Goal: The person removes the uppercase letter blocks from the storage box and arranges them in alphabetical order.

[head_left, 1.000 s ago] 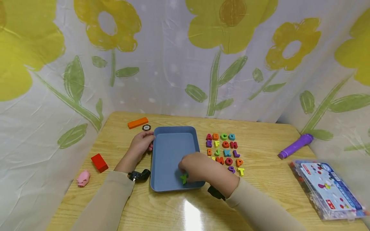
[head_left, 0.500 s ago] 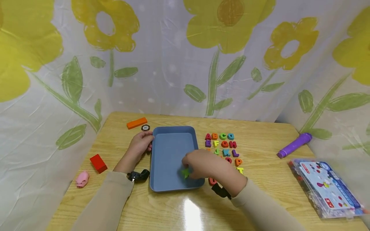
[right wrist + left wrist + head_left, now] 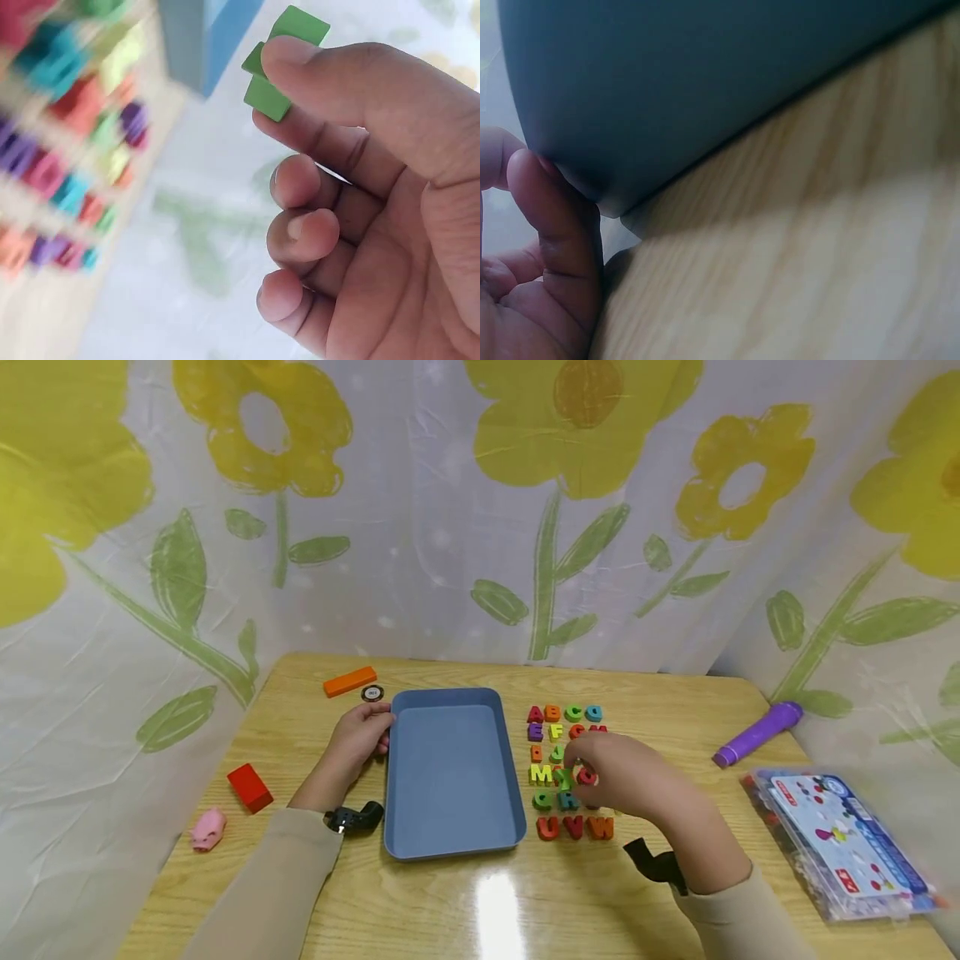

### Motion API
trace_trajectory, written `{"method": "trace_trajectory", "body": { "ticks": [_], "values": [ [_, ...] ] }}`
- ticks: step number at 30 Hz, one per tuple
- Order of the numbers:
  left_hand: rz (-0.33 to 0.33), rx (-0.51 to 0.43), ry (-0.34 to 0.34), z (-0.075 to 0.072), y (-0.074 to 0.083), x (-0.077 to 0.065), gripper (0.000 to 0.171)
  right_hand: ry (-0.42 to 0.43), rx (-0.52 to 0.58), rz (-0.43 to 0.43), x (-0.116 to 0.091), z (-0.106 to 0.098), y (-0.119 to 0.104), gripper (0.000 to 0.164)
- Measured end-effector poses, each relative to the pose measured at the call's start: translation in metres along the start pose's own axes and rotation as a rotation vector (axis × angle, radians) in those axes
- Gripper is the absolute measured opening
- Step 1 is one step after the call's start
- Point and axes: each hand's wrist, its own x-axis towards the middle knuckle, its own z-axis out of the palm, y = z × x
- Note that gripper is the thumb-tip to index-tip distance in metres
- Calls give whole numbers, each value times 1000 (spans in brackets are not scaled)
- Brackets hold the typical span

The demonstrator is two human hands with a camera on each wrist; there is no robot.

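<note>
A blue-grey tray (image 3: pixel 453 777) lies on the table. My left hand (image 3: pixel 354 737) holds its left rim; up close in the left wrist view, the thumb (image 3: pixel 536 191) presses against the tray's edge. My right hand (image 3: pixel 626 768) is over the rows of colourful letter blocks to the right of the tray. Between its thumb and index finger it pinches a green letter X (image 3: pixel 266 97). The other fingers are curled. Below it, the front row has a red U (image 3: pixel 548 828), a V (image 3: pixel 573 827) and an orange W (image 3: pixel 600 827). The hand hides several letters.
An orange block (image 3: pixel 350 682) and a round chip (image 3: pixel 372 693) lie behind my left hand. At the left are a red block (image 3: pixel 250 787) and a pink pig (image 3: pixel 208 829). A purple microphone-shaped toy (image 3: pixel 757 733) and a clear plastic box (image 3: pixel 843 843) lie at the right.
My right hand has lifted the green X from inside the tray and carried it right, over the letters. The left hand has stayed at the tray's rim.
</note>
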Motion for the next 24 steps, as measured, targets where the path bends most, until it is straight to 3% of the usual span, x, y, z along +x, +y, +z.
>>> {"method": "trace_trajectory", "body": {
  "ticks": [11, 17, 24],
  "values": [
    [-9, 1, 12, -3, 0, 1, 51, -17, 102, 191, -47, 26, 55, 19],
    [-12, -5, 11, -4, -2, 2, 51, -55, 190, 273, -59, 44, 62, 22],
    [-1, -11, 5, -8, -4, 2, 51, -71, 161, 306, -54, 53, 62, 24]
  ]
}}
